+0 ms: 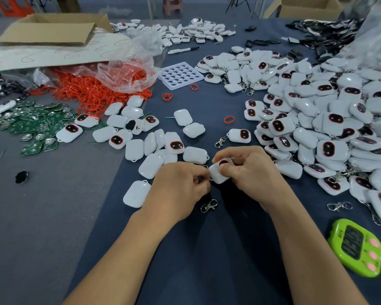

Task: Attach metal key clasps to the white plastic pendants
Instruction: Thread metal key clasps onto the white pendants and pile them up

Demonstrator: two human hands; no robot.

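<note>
My right hand (249,172) grips a white plastic pendant (217,172) with a dark red-rimmed window, held just above the dark blue cloth. My left hand (180,186) pinches something small at the pendant's left edge; the fingers hide what it is. A loose metal key clasp (209,205) lies on the cloth just below the hands. Another clasp (339,205) lies further right. A pendant with a clasp attached (239,135) lies above my hands. Several bare white pendants (151,166) lie to the left.
A big heap of pendants with clasps (330,119) fills the right side. A green timer (356,246) sits at lower right. Red rubber rings (92,91), green circuit boards (31,126), a white perforated tray (180,75) and a cardboard box (53,29) lie at left and back.
</note>
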